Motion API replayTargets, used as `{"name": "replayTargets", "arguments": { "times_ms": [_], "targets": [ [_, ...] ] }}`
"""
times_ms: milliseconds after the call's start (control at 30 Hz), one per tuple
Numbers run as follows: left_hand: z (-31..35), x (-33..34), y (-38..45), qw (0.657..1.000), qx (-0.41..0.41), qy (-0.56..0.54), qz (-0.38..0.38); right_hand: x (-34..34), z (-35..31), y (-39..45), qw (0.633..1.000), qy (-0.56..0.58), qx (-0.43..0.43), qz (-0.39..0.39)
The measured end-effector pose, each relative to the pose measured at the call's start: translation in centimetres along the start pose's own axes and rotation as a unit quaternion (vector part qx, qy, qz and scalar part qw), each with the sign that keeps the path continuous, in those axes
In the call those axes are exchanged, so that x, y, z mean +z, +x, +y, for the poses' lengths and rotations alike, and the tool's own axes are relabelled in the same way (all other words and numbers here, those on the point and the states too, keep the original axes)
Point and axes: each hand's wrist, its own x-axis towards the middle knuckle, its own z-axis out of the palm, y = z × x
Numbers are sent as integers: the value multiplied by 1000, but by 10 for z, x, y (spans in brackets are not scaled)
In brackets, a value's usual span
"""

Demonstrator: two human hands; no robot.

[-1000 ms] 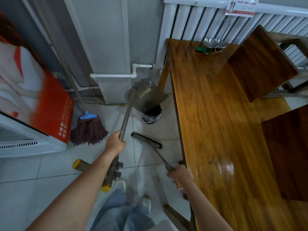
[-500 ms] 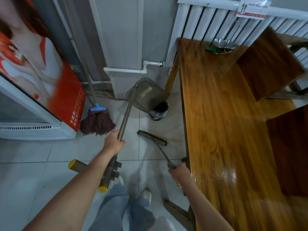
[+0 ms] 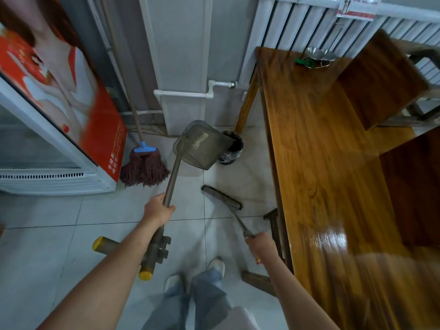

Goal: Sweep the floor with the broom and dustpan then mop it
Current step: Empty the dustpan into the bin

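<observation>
Head view, looking down at a pale tiled floor (image 3: 59,210). Left hand (image 3: 158,210) wrapped round the long grey handle of the dustpan (image 3: 202,146), fingers curled tight about the shaft; pan raised and tilted at the far end of the handle, its right edge over the rim of a small dark bin (image 3: 232,148) lined with a plastic bag. Right hand (image 3: 260,244) closed on the near end of the broom (image 3: 221,198) handle, fingers curled round it; bristle head low on or just above the tiles, near centre, just left of the wooden table (image 3: 321,163). Cannot tell whether the bristles touch the floor.

Mop (image 3: 144,167) standing far left of the dustpan, dark red strands spread on the tiles, blue clamp above them, wooden pole leaning back against the grey wall. White cooler (image 3: 47,151) with a red poster on its side, at the left edge, just beside the mop head. White radiator (image 3: 297,27) behind the far end of the table. Small metal dishes (image 3: 317,58) at the table's far edge. Jeans and two pale shoes (image 3: 215,266) at the near bottom.
</observation>
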Motion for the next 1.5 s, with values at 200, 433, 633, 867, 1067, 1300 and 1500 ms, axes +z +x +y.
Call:
{"name": "replayTargets", "arguments": {
  "times_ms": [200, 433, 633, 867, 1067, 1300, 1500],
  "targets": [
    [-32, -4, -4, 999, -18, 10, -32, 32, 11, -23, 1000, 6, 9, 12],
    [-67, 13, -7, 997, -59, -12, -56, 46, 10, -24, 1000, 7, 10, 18],
    [-76, 28, -6, 991, -106, -53, -61, 51, 25, -28, 998, -6, 28, 48],
    [-78, 24, -1, 982, -144, -114, -44, 46, 23, -35, 996, 0, 41, 77],
    [-81, 18, 1, 979, -155, -128, -44, 42, 15, -33, 995, 28, 41, 90],
    [-92, 34, 4, 972, -178, -138, -67, 45, 15, -21, 994, 55, 41, 88],
    [-108, 51, 3, 973, -192, -96, -80, 54, 15, -10, 995, 64, 38, 63]
  ]
}}
